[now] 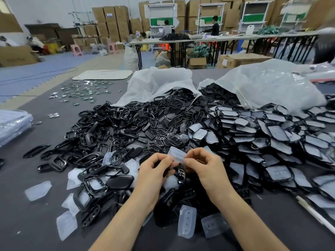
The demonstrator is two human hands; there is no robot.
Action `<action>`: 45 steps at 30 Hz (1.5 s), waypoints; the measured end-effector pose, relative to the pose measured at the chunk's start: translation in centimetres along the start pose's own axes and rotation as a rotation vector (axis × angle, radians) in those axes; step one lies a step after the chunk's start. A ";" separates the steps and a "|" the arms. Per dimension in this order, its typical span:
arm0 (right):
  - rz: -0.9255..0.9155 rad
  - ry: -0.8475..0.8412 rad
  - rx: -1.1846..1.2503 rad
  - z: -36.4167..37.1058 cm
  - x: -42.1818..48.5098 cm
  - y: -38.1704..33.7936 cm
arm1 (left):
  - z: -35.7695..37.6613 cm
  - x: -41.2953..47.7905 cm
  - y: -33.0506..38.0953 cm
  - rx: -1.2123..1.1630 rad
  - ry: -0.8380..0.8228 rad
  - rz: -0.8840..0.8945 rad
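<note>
1. Cardboard boxes (112, 20) are lining the far wall of a workshop, and two people (166, 28) are sitting or standing at benches in front of them.
2. I am working at a grey mat (36, 223) that is carrying a pile (126, 127) of black frames and grilles, spilling out of two white bags (159, 82).
3. I am holding a clear pad (176, 156) between both hands, just above the near edge of the pile, in the middle of the view.
4. My left hand (154, 171) is pinching the pad's left end with curled fingers and thumb.
5. My right hand (204, 169) is pinching its right end, fingers curled the same way.
6. A black part (181, 175) is showing just below the pad, between my palms; I cannot tell which hand is holding it.
7. To my right, covered pieces (272, 134) are lying in overlapping rows.
8. More loose pads (186, 221) are lying near my forearms and on the mat to my left.
</note>
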State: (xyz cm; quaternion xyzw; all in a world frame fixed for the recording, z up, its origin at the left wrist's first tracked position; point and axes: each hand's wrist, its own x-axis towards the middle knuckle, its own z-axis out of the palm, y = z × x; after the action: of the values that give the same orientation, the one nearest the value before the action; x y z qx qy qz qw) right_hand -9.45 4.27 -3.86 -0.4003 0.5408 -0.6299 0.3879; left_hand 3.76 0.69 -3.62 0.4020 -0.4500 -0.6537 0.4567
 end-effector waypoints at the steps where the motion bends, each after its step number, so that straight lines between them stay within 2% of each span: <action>1: -0.014 0.019 0.023 -0.1 0.1 -0.1 | 0.1 0.0 0.2 -0.064 0.012 -0.015; 5: -0.089 0.071 0.118 -0.6 0.5 -0.5 | 0.0 0.3 0.5 -0.312 -0.002 -0.068; 15: -0.150 0.198 0.244 -0.9 1.2 -0.6 | 0.0 0.3 0.4 -0.286 -0.070 -0.049; 19: -0.148 0.221 0.147 -0.8 1.2 -0.3 | -0.2 0.4 0.1 -0.290 -0.087 -0.047; 22: -0.175 0.206 0.077 -0.6 0.9 -0.4 | -0.3 0.4 0.0 -0.293 -0.098 -0.044; 26: -0.338 0.187 -0.126 -0.6 0.5 -1.0 | -0.4 0.7 -0.4 -0.252 -0.094 -0.016; 29: -0.394 0.078 -0.163 -0.5 0.0 -1.7 | -0.5 1.0 -0.8 -0.175 -0.079 0.020; 33: -0.381 -0.085 -0.139 -0.3 -0.5 -2.5 | -0.9 1.1 -1.1 -0.040 -0.071 0.063; 37: -0.275 -0.244 -0.108 -0.5 -0.3 -2.4 | -0.8 1.0 -0.9 -0.063 -0.134 0.044; 45: -0.254 -0.133 -0.275 -0.6 0.2 -1.1 | -0.1 0.4 -1.1 0.027 -0.222 0.068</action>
State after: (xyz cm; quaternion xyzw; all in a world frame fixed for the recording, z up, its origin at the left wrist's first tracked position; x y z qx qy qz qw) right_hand -10.17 4.43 -2.81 -0.5551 0.5400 -0.5664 0.2819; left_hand 3.50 0.47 -4.76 0.3177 -0.5199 -0.6722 0.4206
